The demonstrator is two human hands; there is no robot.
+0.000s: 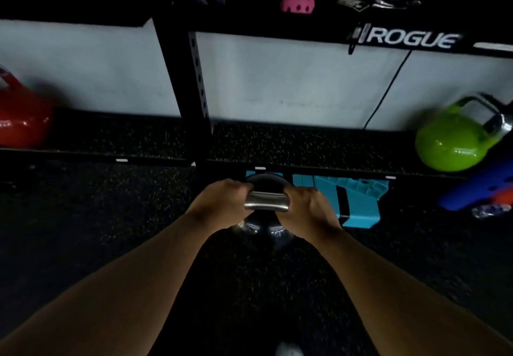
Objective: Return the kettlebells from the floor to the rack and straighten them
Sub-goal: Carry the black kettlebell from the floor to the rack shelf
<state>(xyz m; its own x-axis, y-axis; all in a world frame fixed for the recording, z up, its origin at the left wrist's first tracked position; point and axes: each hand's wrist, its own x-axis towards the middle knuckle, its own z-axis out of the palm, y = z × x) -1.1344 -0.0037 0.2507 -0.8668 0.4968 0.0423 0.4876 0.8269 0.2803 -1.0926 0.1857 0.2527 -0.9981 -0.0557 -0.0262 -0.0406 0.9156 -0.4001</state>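
A black kettlebell (263, 228) with a steel handle hangs low in front of the rack, just below the edge of its lower shelf (305, 147). My left hand (222, 203) grips the left end of the handle and my right hand (308, 208) grips the right end. On that speckled shelf a red kettlebell (22, 116) stands at the far left and a green kettlebell (455, 139) leans at the far right, its steel handle tilted to the right. Between them the shelf is bare.
A black perforated upright (191, 91) splits the rack left of centre. Turquoise blocks (358, 200) lie under the shelf, right of my hands. A blue and orange object (483, 189) sits at the right edge. A pink holed ball (298, 0) rests on the upper shelf.
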